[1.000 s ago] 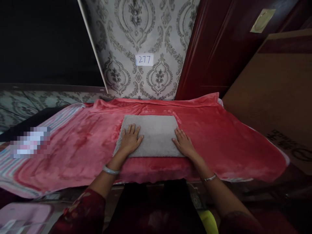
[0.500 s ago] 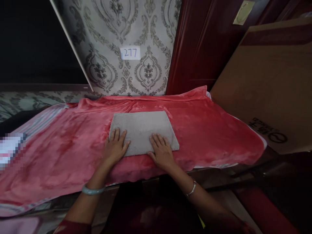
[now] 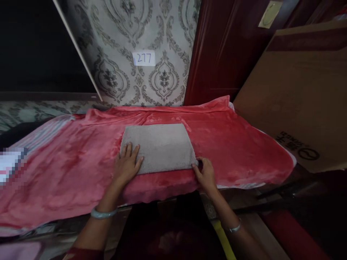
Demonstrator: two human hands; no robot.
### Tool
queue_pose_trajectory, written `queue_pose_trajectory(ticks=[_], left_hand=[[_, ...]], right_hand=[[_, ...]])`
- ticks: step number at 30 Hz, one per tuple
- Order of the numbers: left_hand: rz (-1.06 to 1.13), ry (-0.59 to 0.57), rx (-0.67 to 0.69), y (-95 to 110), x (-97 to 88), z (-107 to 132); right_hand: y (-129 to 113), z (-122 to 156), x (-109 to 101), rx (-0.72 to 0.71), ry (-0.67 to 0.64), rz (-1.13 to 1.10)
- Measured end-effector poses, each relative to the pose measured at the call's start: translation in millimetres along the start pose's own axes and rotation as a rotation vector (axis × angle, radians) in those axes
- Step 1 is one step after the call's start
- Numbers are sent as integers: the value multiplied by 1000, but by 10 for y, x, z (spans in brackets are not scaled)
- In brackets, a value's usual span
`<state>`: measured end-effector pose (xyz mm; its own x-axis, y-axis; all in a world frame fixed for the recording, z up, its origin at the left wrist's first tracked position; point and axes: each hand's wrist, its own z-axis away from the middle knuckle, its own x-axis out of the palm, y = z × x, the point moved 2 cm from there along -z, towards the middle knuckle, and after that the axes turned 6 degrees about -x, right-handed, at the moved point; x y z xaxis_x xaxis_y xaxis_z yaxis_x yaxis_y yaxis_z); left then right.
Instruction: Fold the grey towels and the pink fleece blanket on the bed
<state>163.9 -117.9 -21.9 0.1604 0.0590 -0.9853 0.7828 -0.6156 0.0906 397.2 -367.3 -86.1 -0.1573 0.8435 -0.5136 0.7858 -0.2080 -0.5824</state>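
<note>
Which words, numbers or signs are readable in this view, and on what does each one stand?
"277": blue characters on a white label, on the patterned wallpaper.
Dark printed characters and a round logo on the cardboard box: too small and blurred to read.
A pixelated patch at the left edge: unreadable.

Left hand point(image 3: 127, 164) lies flat on a folded grey towel point(image 3: 159, 146), fingers spread, near its front edge. Right hand point(image 3: 206, 175) sits at the towel's front right corner, fingers curled against the edge. Towel rests on a coral-red fleece blanket point(image 3: 238, 151). Pale green bangle point(image 3: 103, 213) on left wrist; thin silver bangle point(image 3: 234, 228) on right. Behind: damask wallpaper point(image 3: 162, 79) bearing a "277" label point(image 3: 143, 58), dark red door point(image 3: 217, 54), cardboard sheet point(image 3: 298, 97).
</note>
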Motion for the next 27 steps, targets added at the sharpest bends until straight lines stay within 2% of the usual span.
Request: queue_pose_trajectory(ticks=[3,6,9,12,15,17,19,21,27], left_hand=[[39,-33,-1,-21,-51,-7],[82,-24,-6,-18,-170,-155],[98,25,-23,38,-305,-441],[69,37,-56,125,-328,-704],[8,29,-75,179,-210,-815],[-17,2,-83,177,-109,-818],[-28,-20,-83,158,-39,-805],[-33,-15,-82,137,-13,-800],[-18,23,-67,112,4,-839]], right_hand=[[-11,-109,-14,-57,8,10],[-159,-412,152,-179,-73,47],[-557,-850,564,-285,-284,94],[-1088,-1212,1079,-310,-504,198],[-1495,-1327,1499,-335,-665,253],[-1600,-1296,1670,-379,-739,244],[-1555,-1262,1742,-401,-785,233],[-1388,-1288,1720,-367,-805,255],[-638,-1563,1330,-113,-723,484]])
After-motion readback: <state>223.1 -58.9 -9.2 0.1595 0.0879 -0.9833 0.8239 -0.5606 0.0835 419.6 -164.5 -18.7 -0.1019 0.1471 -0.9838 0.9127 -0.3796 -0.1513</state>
